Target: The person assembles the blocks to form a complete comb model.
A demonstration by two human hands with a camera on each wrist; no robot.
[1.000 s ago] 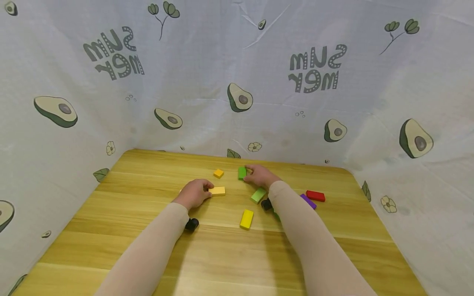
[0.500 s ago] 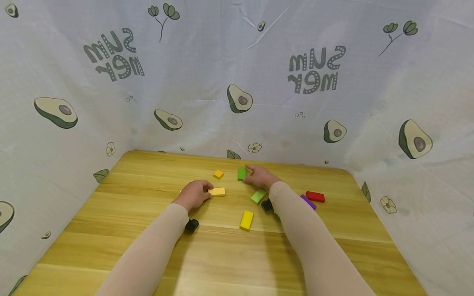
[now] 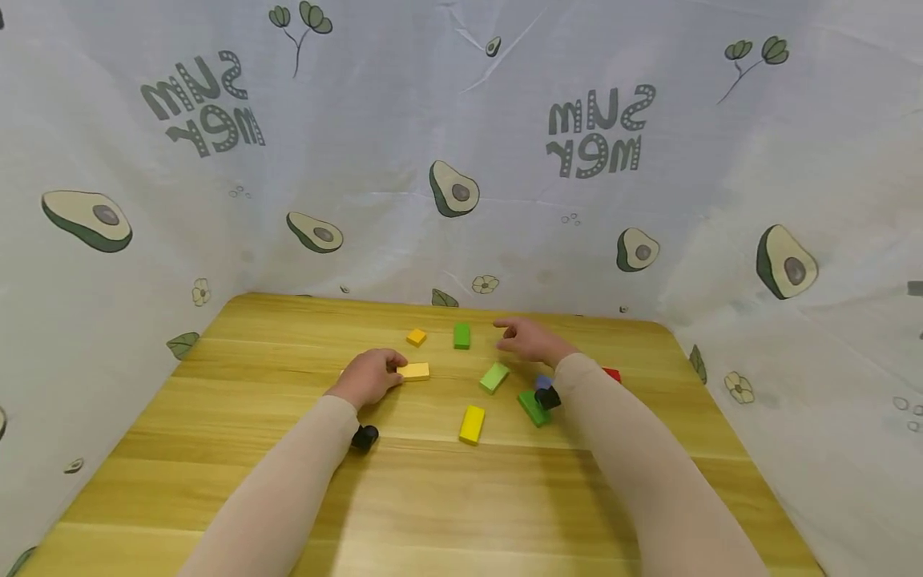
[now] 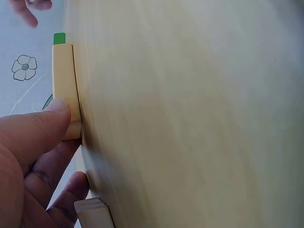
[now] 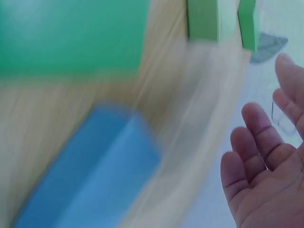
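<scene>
Honestly, the pale yellow oblong wooden block [image 3: 414,372] on the wood-grain surface [image 3: 433,505] is pinched only at one end by the left hand [image 3: 366,377], so it could easily be skewed by a twist; nothing's held by the loose right hand [image 3: 535,340].

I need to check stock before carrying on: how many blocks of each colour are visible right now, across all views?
Orange block: 1
Yellow block: 1
Pale yellow block: 1
Pale wooden block, seen in the left wrist view: 1
Green blocks: 2
Light green block: 1
Blue block: 1
Red block: 1
Total visible: 9
</scene>
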